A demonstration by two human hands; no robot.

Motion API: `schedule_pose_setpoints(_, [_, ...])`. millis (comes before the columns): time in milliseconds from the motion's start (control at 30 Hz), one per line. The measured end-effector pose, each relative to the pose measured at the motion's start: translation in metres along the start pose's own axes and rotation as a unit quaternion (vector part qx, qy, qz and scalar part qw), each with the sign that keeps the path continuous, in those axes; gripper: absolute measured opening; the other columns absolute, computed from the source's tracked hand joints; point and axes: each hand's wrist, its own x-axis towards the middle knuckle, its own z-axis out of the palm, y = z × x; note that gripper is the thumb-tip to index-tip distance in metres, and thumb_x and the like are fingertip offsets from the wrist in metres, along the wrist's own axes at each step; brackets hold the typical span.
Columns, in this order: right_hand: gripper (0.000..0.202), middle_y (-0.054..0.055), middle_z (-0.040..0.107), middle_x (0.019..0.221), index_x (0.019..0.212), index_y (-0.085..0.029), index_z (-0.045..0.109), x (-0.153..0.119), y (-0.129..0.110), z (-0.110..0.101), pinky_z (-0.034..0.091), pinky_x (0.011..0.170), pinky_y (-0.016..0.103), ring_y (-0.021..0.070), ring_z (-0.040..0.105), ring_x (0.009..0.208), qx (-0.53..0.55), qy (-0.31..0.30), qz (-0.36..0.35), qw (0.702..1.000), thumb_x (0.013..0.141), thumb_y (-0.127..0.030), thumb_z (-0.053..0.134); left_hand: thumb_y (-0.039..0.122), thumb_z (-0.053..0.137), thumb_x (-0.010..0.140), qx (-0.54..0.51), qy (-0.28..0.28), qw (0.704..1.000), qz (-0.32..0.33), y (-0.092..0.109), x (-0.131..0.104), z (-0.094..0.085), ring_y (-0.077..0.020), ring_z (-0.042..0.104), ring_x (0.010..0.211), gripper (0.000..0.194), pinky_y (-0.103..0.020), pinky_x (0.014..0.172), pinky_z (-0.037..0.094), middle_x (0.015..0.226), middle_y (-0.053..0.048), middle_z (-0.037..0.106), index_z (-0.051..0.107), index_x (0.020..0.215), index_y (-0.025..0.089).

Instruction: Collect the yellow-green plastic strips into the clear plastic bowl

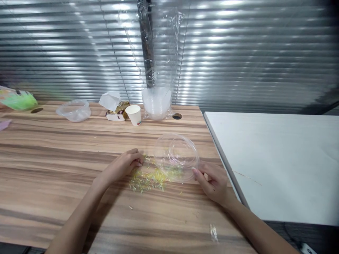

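The left hand (126, 165) lies low on the wooden table (53, 169) in the middle of the frame. Its fingers are curled together, tips touching the little yellow sticks (148, 178). The right hand (213, 181) holds the rim of the clear plastic bowl (176, 157) with finger and thumb. The bowl is tipped on its side, its open mouth facing down toward the sticks. The sticks lie scattered, pointing many ways, just below the bowl.
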Motion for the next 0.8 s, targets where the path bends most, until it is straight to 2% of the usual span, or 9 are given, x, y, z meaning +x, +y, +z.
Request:
schedule_pose_setpoints(467, [0.031,-0.003,0.048,0.047,0.06,-0.019,0.049,-0.002,0.003,0.005,0.03,0.044,0.022,0.0089,0.043,0.041,0.012,0.001,-0.018,1.0,0.091,-0.013,0.05,0.016,0.042,0.086,-0.031,0.004,1.0,-0.002,-0.001,0.003,0.002,-0.0156,0.054,0.074,0.015,-0.026,0.068,0.04,0.082,-0.003,0.055,0.055,0.078,0.018])
schedule_pose_setpoints(667, [0.031,-0.003,0.047,0.048,0.059,-0.019,0.048,-0.003,0.004,0.007,0.03,0.045,0.023,0.0093,0.042,0.042,0.002,-0.001,-0.009,1.0,0.091,-0.014,0.049,0.019,0.041,0.087,-0.034,0.062,0.997,0.007,0.003,0.007,0.004,-0.0153,0.054,0.072,0.017,-0.025,0.067,0.041,0.081,-0.003,0.059,0.055,0.077,0.018])
schedule_pose_setpoints(800, [0.031,-0.003,0.046,0.049,0.06,-0.019,0.046,-0.002,0.002,0.006,0.031,0.046,0.023,0.009,0.041,0.043,0.003,-0.011,-0.002,1.0,0.09,-0.013,0.048,0.027,0.049,0.085,-0.137,0.096,0.986,-0.027,0.012,0.01,0.0,-0.0141,0.056,0.064,0.017,-0.024,0.061,0.043,0.069,-0.001,0.062,0.059,0.075,0.016])
